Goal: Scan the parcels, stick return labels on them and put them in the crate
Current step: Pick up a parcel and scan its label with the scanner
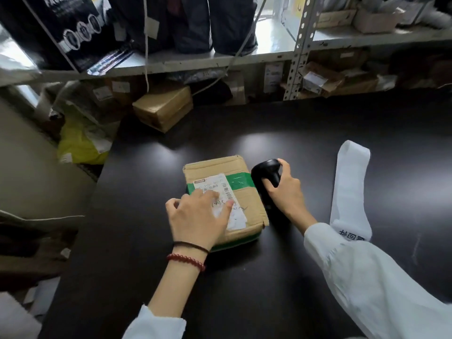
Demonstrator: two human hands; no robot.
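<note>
One parcel (247,199) under left hand (195,218), scanner (266,172) in right hand (286,192).

One head cam, aimed forward and down at the black table (318,133)

Wide-angle lens worn on the person's head, so it sits pretty close above the work: both forearms (171,289) show at the bottom edge, and the left hand (195,216), the parcel (247,199) and the right hand (286,192) around the scanner (266,174) land about mid-frame. Higher up it faces the metal shelving (299,57) along the table's far edge, uprights tilted by the lens. The left side catches a yellow bag (80,145) beside the table.
</note>
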